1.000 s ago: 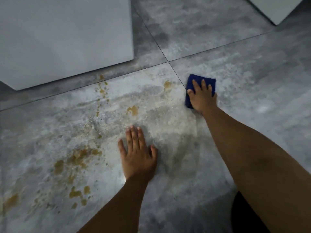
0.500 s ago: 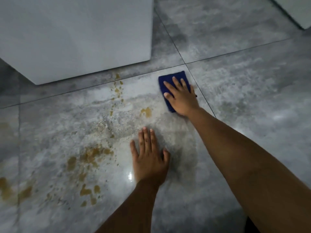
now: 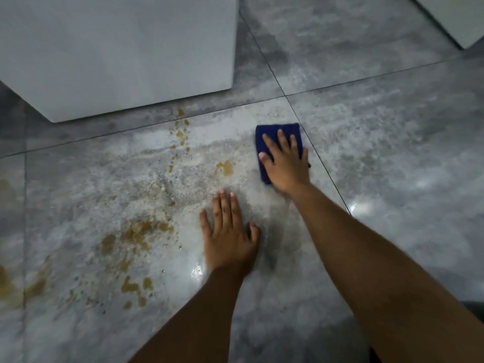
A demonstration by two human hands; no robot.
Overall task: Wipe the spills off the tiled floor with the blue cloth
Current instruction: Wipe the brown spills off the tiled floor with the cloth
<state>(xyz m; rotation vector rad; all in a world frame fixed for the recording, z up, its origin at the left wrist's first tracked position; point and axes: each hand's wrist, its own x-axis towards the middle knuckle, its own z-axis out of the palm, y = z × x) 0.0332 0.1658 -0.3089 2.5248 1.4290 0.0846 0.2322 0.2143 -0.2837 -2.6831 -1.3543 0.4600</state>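
Two bare hands on a grey tiled floor (image 3: 379, 158). Right hand (image 3: 285, 163): flat, fingers spread, pressing the blue cloth (image 3: 272, 132) onto the tile, near a grout-line crossing. Left hand (image 3: 230, 237): palm down, released, holding nothing. Brown spills (image 3: 141, 231): patches left of the left hand; one spot (image 3: 225, 167) just left of the cloth. White cabinet base (image 3: 117, 53): upper left.

The right hand (image 3: 286, 163) covers most of the blue cloth (image 3: 272, 132), hiding its near and right parts and whatever floor lies beneath. Both forearms run out of the bottom edge. The white cabinet (image 3: 117, 53) is cut off by the top and left edges, a second white panel (image 3: 461, 17) by the top right corner. A brown spill (image 3: 7, 284) runs off the left edge.
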